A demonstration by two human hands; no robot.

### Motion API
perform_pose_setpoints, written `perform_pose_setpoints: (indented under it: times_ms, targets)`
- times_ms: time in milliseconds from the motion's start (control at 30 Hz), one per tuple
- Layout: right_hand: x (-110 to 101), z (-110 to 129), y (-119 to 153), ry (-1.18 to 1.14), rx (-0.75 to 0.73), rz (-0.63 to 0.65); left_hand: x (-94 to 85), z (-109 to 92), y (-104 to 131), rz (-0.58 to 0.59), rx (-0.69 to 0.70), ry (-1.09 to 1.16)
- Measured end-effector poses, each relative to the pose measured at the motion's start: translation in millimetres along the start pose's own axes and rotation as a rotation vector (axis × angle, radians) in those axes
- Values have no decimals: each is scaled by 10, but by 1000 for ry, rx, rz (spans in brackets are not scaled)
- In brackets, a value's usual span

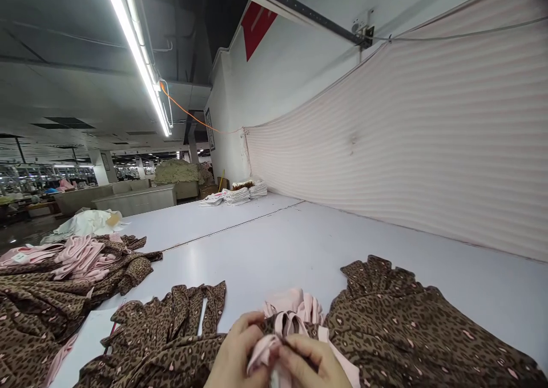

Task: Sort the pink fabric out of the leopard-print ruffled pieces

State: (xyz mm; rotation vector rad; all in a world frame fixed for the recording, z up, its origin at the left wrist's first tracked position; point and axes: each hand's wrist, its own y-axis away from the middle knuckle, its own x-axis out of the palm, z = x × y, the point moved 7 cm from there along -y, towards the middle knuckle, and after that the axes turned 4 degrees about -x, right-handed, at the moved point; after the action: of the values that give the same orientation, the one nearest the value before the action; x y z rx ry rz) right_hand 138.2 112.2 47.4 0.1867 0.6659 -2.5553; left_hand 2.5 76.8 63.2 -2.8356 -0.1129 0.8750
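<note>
No legible writing from here: the red banner [261,17] high on the far wall is cut off, and the white tag on the pink pile [19,257] far left is too small to read. My left hand [235,356] and right hand [314,362] are both pinched shut on a pink fabric strip [274,334], near centre. It lies on the leopard-print garment [385,331] spread over the white cutting table [278,239]; folded white stacks [240,195] sit far back.

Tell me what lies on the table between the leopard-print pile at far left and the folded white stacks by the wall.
Head view: only bare white table between the leopard-print pile and white stacks.
</note>
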Motion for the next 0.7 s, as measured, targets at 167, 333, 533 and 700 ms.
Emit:
perform_pose_setpoints:
  times_ms: [167, 333, 533, 700]
  targets:
    - [-162, -261, -139, 509, 89, -196, 6, 327, -13, -68, -98, 304]
    - [-124, -337, -135, 488, 78, -136, -9, 427, 56, 61, -133, 95]
    - [-219, -55, -1, 514, -86, -98, -185, 477, 100, -45, -193, 572]
    - [-141, 62, 35, 566, -78, -19, -20, 655, 106, -21, -326, 827]
